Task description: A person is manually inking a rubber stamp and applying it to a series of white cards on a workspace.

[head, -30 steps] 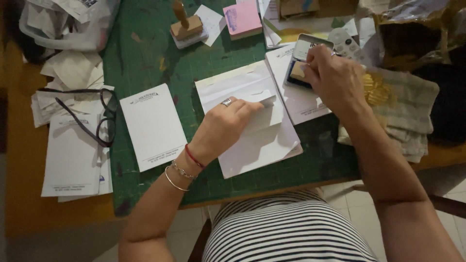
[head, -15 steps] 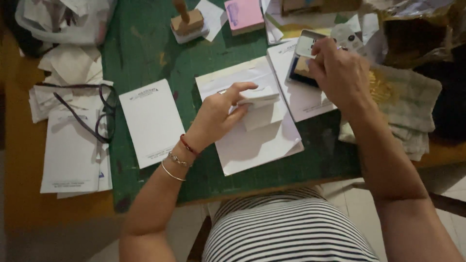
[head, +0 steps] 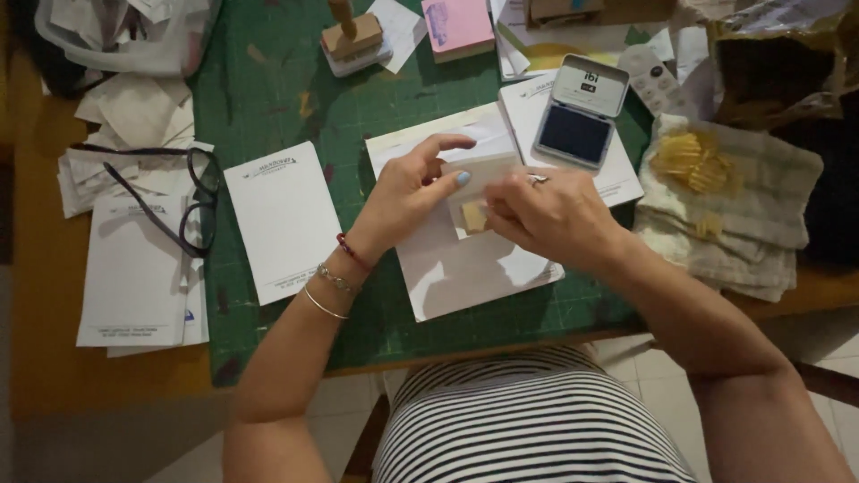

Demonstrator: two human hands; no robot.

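Observation:
My left hand (head: 407, 192) and my right hand (head: 548, 213) meet over a stack of white paper sheets (head: 465, 268) on the green cutting mat (head: 295, 98). Between their fingertips they hold a small pale card or envelope (head: 479, 174) with a tan square showing at its lower edge. The left thumb and forefinger pinch its left side, and the right fingers close on its right side. An open blue ink pad (head: 577, 116) lies just beyond the right hand.
A white notepad sheet (head: 282, 219) lies left of my hands. Black glasses (head: 192, 201) rest on paper stacks (head: 134, 268) at the left. A wooden-handled stamp (head: 351, 38) and a pink pad (head: 458, 25) sit at the back. A folded cloth (head: 729, 210) lies right.
My right hand left the ink pad and came down left to join the left hand. The left hand lifted the small card off the sheets, and both hands now hold it.

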